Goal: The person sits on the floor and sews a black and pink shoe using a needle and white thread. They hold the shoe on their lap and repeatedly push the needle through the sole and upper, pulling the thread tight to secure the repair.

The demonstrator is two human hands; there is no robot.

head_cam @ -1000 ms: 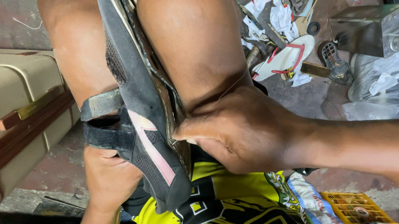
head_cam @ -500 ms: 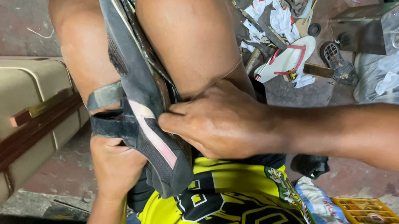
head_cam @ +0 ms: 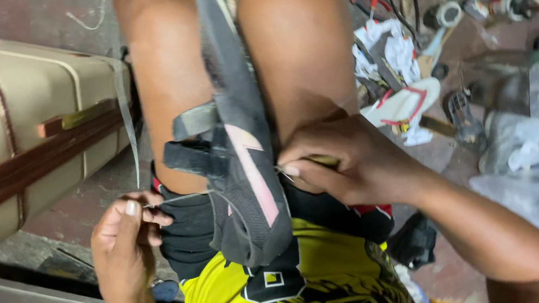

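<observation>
Between the knees, right hand (head_cam: 353,164) fingers pinch a needle at the black sandal (head_cam: 238,168); left hand (head_cam: 125,237) fingers hold thread above the reddish floor (head_cam: 35,2), beside a beige suitcase (head_cam: 10,127).

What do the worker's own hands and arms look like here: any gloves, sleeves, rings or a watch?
Both are bare: the left hand and the right hand wear no gloves, and no ring, watch or band shows. The right forearm is uncovered, no sleeve reaching it. Only the left wrist is in view, also bare.
</observation>
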